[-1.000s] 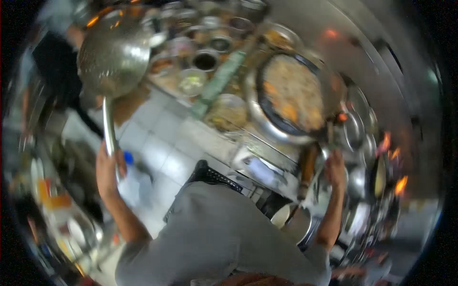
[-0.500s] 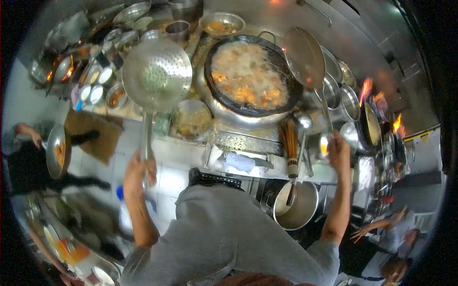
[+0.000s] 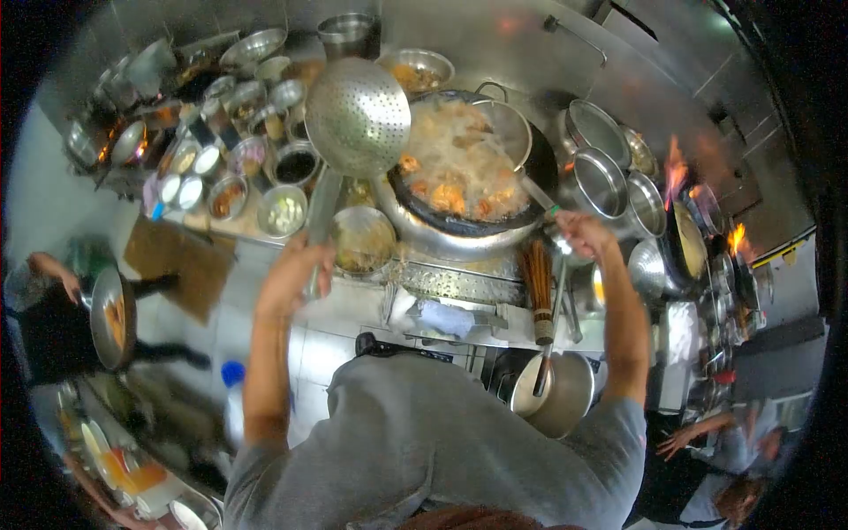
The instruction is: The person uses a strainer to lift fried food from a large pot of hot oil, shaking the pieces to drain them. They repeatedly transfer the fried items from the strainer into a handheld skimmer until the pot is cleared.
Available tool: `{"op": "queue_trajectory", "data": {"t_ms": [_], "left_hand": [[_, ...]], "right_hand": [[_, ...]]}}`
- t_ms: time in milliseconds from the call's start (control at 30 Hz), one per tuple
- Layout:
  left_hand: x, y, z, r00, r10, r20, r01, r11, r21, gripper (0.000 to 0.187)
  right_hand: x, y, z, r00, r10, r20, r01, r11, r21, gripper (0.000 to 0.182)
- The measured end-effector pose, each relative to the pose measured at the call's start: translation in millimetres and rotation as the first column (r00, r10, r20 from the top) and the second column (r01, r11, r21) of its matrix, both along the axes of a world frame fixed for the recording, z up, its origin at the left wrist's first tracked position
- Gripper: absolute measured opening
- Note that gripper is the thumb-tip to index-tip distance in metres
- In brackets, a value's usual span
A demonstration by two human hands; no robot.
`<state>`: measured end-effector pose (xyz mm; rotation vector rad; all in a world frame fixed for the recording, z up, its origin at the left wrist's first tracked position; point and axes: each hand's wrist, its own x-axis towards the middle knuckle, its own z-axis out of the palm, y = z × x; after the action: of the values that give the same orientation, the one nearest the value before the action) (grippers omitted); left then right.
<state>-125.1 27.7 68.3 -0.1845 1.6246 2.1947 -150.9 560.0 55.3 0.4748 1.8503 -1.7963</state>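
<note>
My left hand (image 3: pixel 299 272) is wrapped round the handle of a large perforated ladle (image 3: pixel 358 117), whose round bowl is raised at the left edge of the wok. My right hand (image 3: pixel 585 235) grips the handle of a round mesh skimmer (image 3: pixel 505 132), which reaches over the wok's right part. Orange-brown pieces (image 3: pixel 449 198) bubble in pale, foaming liquid inside the dark-rimmed wok (image 3: pixel 543 168). Below the ladle, a bowl (image 3: pixel 364 240) with something yellowish stands beside my left hand.
Small bowls of ingredients (image 3: pixel 284 210) crowd the left counter. Metal strainers (image 3: pixel 601 181) stand right of the wok. A bamboo brush (image 3: pixel 537 287) hangs over a pot (image 3: pixel 565 393). Flames (image 3: pixel 676 177) rise at right. Another person's hand (image 3: pixel 57 272) holds a pan (image 3: pixel 113 318) at left.
The perforated ladle has moved right, closer to the wok. The mesh skimmer has swung left and down over the wok, with my right hand shifted left.
</note>
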Motion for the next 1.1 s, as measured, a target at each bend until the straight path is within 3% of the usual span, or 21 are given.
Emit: {"op": "queue_trajectory", "data": {"t_ms": [100, 167, 267, 333, 400, 433, 600, 733, 800, 867, 933, 967, 1000, 1067, 1100], "left_hand": [[-12, 11, 6, 0.994, 0.033, 0.105, -0.034, 0.999, 0.010, 0.015], [-22, 15, 1, 0.998, -0.005, 0.070, 0.002, 0.999, 0.037, 0.013], [-37, 21, -7, 0.999, -0.047, 0.016, 0.047, 0.998, 0.046, 0.011], [-45, 27, -3, 0.998, -0.053, -0.013, 0.054, 0.998, 0.031, 0.011], [-53, 39, 6, 0.995, -0.074, 0.067, 0.073, 0.997, 0.011, 0.011], [-60, 42, 3, 0.994, -0.108, -0.010, 0.109, 0.994, 0.006, 0.012], [-90, 73, 12, 0.984, -0.169, -0.054, 0.167, 0.985, -0.039, 0.015], [-103, 107, 8, 0.970, -0.234, -0.062, 0.233, 0.972, -0.022, 0.014], [-105, 123, 6, 0.967, -0.255, -0.010, 0.255, 0.967, 0.015, 0.014], [-116, 135, -8, 0.959, -0.279, 0.049, 0.277, 0.960, 0.051, 0.015], [-129, 146, -29, 0.871, -0.454, 0.185, 0.313, 0.806, 0.503, 0.016], [-132, 151, -34, 0.844, -0.474, 0.251, 0.254, 0.765, 0.592, 0.018], [-130, 154, -34, 0.838, -0.477, 0.264, 0.250, 0.766, 0.592, 0.018], [-129, 157, -32, 0.675, -0.631, 0.381, 0.094, 0.586, 0.805, 0.016], [-130, 157, -37, 0.662, -0.642, 0.387, 0.071, 0.567, 0.820, 0.016]], "right_hand": [[3, -16, -14, 0.996, -0.076, -0.040, 0.072, 0.993, -0.092, 0.013], [5, -7, -46, 0.989, -0.125, -0.080, 0.101, 0.962, -0.254, 0.009], [26, -34, -50, 0.963, -0.233, -0.133, 0.171, 0.915, -0.366, 0.007], [36, -45, -55, 0.953, -0.268, -0.140, 0.207, 0.917, -0.342, 0.008], [42, -52, -65, 0.907, -0.360, -0.220, 0.252, 0.881, -0.401, 0.011], [42, -53, -66, 0.899, -0.381, -0.214, 0.261, 0.861, -0.436, 0.013], [43, -49, -56, 0.871, -0.376, -0.316, 0.224, 0.877, -0.426, 0.015], [45, -53, -12, 0.868, -0.343, -0.360, 0.212, 0.910, -0.356, 0.013], [46, -56, 6, 0.880, -0.290, -0.376, 0.218, 0.950, -0.222, 0.012], [44, -63, 29, 0.893, -0.255, -0.372, 0.165, 0.953, -0.256, 0.013], [41, -81, 49, 0.849, -0.149, -0.507, 0.247, 0.960, 0.132, 0.013], [37, -86, 54, 0.818, -0.069, -0.570, 0.257, 0.932, 0.257, 0.014], [32, -88, 58, 0.826, -0.076, -0.559, 0.259, 0.931, 0.257, 0.014], [20, -89, 63, 0.719, 0.174, -0.673, 0.353, 0.743, 0.569, 0.020], [17, -84, 64, 0.709, 0.167, -0.685, 0.384, 0.723, 0.574, 0.022]]}}
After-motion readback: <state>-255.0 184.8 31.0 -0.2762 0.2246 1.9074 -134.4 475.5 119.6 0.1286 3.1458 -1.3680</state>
